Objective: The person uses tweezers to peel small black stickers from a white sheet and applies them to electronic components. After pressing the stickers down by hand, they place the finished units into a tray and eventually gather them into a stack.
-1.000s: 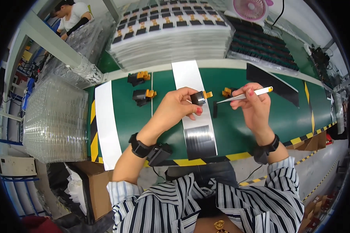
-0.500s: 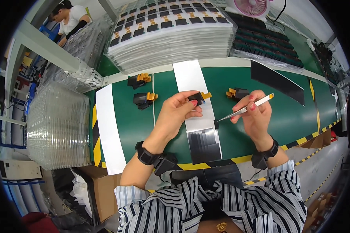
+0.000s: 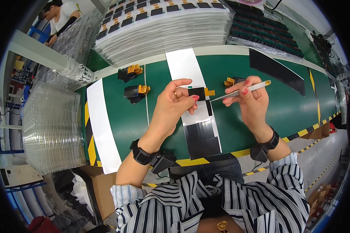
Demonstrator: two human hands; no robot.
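Between the thumb and fingers of my left hand [image 3: 168, 106] is a small black display panel [image 3: 197, 93], with an orange flex cable [image 3: 209, 93] sticking out to its right. My right hand [image 3: 253, 103] grips white-handled metal tweezers [image 3: 237, 93]. Their tips meet a narrow black strip [image 3: 209, 108], which hangs just below the panel's right end; whether strip and panel touch, I cannot tell. Under both hands runs a white paper strip [image 3: 181, 68]. Nearer to me lies a glossy black sheet [image 3: 200, 143] cut into strips.
Small piles of panels [image 3: 134, 93] lie on the green table [image 3: 124, 116] at left, another pile [image 3: 230, 82] beside my right hand. A black sheet [image 3: 278, 73] rests at far right. Behind rise stacked trays [image 3: 159, 37]; clear trays [image 3: 54, 128] stand left. A co-worker [image 3: 62, 19] sits far left.
The tweezers have moved up and left, carrying the black strip from near the glossy sheet to the panel. My left hand has turned the panel level, its fingers spreading. The whole view has shifted slightly.
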